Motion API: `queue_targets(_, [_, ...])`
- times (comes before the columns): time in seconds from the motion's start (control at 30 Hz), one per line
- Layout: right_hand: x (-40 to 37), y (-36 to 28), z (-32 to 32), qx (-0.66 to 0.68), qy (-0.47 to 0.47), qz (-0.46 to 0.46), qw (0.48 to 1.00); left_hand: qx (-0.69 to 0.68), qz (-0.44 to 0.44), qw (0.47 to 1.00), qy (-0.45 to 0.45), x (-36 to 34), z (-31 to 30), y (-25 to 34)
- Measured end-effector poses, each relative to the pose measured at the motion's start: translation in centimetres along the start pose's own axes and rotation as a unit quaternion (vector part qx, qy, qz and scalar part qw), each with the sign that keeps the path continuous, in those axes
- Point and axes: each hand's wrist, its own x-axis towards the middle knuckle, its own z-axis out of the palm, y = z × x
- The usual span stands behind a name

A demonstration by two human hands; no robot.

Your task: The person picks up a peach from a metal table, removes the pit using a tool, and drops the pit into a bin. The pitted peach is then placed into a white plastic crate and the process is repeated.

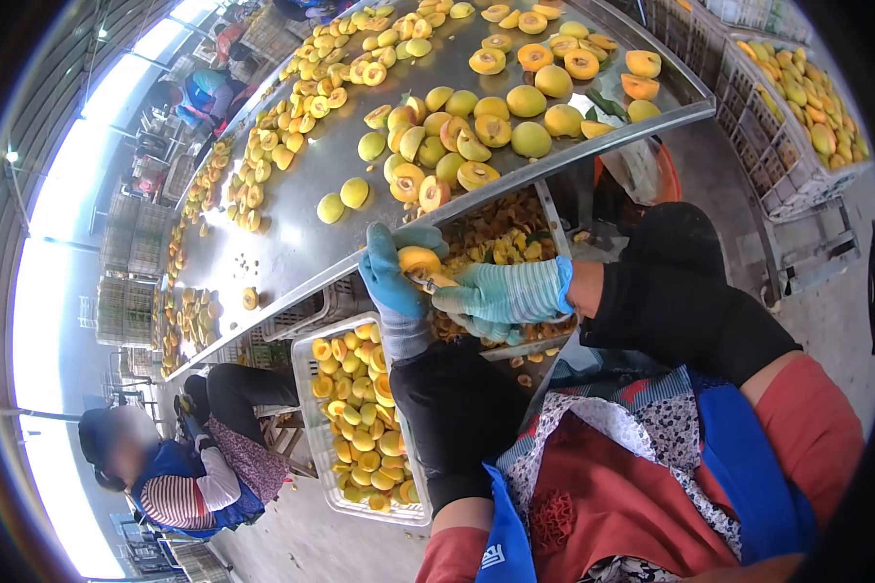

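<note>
My left hand (393, 282), in a blue-grey glove, is closed around a yellow peach half (418, 258), its orange cut side showing. In a striped teal glove, my right hand (511, 291) is closed on a small tool (424, 281) with a metal end that touches the fruit; most of the tool is hidden by the fingers. Both hands meet just in front of the metal table (292, 228). Below them is a bin of peelings and fruit scraps (501, 219). A white crate (313, 466) full of peach halves stands below my left forearm.
Many cut peaches (447, 136) lie on the table, whose raised metal edge (554, 155) runs above my hands. Stacked crates of fruit (797, 146) stand at the right, near an orange bucket (666, 175). A seated person (190, 476) works at lower left, others farther back.
</note>
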Motion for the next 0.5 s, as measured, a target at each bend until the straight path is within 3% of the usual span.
queue_targets(0.1, [-0.9,-0.4,-1.3,0.248,-0.182,0.111,0.945,-0.150,0.018,0.989,0.003,-0.6,1.3,0.0])
queue_targets(0.2, [-1.6,-0.6,-0.3,0.155,-0.082,0.101,0.979,-0.200,0.011,0.980,0.003,-0.6,1.4,-0.4])
queue_targets(0.3, [-1.1,0.6,-0.3,-0.062,0.001,-0.042,0.997,-0.086,0.038,0.996,0.009,-0.6,1.9,-0.3])
queue_targets(0.4, [-1.1,0.9,-1.0,0.088,-0.105,0.018,0.990,-0.176,0.032,0.984,0.021,-1.0,2.4,-0.4])
queue_targets(0.5, [-1.7,-0.1,-0.9,0.011,-0.072,0.037,0.997,-0.254,0.043,0.966,0.006,-0.7,2.2,-1.1])
